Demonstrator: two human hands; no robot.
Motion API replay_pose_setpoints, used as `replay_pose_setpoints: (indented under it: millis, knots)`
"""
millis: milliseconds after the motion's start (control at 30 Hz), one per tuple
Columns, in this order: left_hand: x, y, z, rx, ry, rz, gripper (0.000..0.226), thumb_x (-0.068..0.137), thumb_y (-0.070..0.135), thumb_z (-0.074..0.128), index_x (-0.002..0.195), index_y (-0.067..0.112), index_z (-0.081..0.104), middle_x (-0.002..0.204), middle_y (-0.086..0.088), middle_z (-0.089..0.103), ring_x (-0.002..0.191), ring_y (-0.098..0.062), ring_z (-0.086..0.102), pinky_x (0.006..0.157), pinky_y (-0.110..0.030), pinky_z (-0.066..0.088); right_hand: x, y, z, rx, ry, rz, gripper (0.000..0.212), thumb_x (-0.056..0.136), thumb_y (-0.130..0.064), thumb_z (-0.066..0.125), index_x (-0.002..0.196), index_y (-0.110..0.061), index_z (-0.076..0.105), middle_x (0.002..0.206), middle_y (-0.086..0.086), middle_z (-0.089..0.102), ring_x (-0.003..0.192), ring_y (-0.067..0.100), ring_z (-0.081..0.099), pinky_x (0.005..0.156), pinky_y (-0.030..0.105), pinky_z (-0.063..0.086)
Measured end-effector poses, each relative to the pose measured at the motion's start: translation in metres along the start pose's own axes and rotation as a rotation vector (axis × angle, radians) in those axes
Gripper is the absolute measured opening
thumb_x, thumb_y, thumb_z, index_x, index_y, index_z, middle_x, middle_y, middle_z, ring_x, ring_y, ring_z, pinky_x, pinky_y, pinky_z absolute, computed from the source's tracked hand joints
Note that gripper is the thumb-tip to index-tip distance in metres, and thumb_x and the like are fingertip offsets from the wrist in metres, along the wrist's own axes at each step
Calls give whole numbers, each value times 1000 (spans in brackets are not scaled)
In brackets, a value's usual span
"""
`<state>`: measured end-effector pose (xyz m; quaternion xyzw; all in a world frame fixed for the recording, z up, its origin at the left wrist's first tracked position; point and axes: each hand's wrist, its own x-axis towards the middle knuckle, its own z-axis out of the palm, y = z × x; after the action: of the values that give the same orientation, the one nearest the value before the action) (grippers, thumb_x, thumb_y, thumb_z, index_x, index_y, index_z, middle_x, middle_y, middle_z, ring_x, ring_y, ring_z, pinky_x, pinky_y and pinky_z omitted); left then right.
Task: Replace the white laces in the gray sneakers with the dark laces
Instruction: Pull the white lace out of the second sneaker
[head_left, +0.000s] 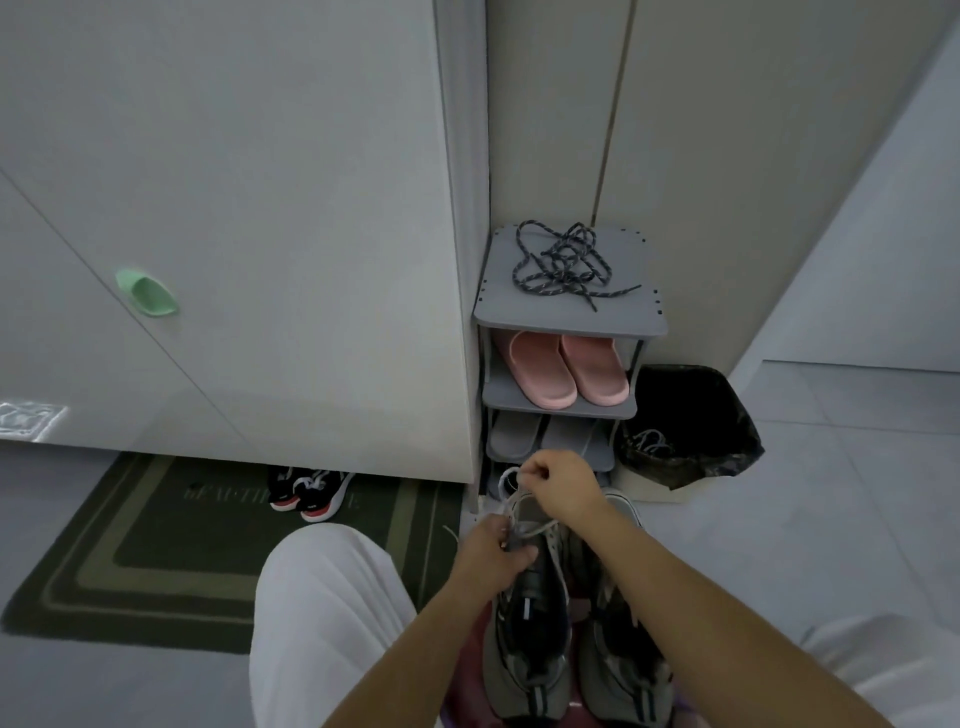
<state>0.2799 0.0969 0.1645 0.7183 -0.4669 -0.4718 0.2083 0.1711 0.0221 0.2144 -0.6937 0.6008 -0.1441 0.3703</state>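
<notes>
Two gray sneakers stand side by side on the floor between my knees, the left sneaker (524, 639) and the right sneaker (621, 660). My left hand (485, 558) grips the left sneaker at its upper lacing. My right hand (558, 480) pinches a loop of white lace (511, 501) and holds it up above that sneaker's toe. The dark laces (563, 262) lie in a loose tangle on the top shelf of the gray shoe rack (496, 306), beyond both hands.
Pink slippers (566, 371) and gray slippers fill the rack's lower shelves. A black-lined bin (691, 415) holding a white lace stands right of the rack. A green doormat (156, 551) with black-and-red shoes (311, 491) lies left, under a white cabinet door.
</notes>
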Motion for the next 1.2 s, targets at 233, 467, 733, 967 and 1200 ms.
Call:
replay_pose_setpoints:
  millis: [233,467,733,967,1200]
  knots:
    - [0,1,-1,56,-54,31,25,87,28,63,107,14,58,107,-6,62,96,-20,60,83,-32,49,4,-35,-29,157,101,-65,8,89,-15,60,87,-9,65,81,0,57,78,13,51,72,23,37]
    - [5,9,-9,119,89,19,26,95,33,52,92,8,62,83,-8,62,79,-22,60,65,-24,38,3,-76,-56,347,164,-146,7,87,-13,65,89,-7,68,75,-4,59,73,13,55,77,27,48]
    - [20,26,-34,61,194,64,37,92,21,58,57,16,48,57,4,47,48,-5,40,48,-20,33,-13,-25,-31,113,64,14,15,87,-19,63,78,-7,67,71,3,59,68,14,52,65,23,38]
    - [28,47,-48,-122,173,132,16,94,13,54,91,7,69,82,-3,66,74,-13,62,71,-22,52,-55,18,33,-175,-281,166,42,79,-47,65,95,-8,65,91,7,69,84,21,66,73,31,54]
    - [32,66,-59,-196,219,159,17,95,10,53,96,5,69,80,-2,68,73,-15,64,68,-22,53,-63,20,39,-299,-265,150,31,88,-39,55,100,-11,56,103,6,59,103,24,59,81,33,48]
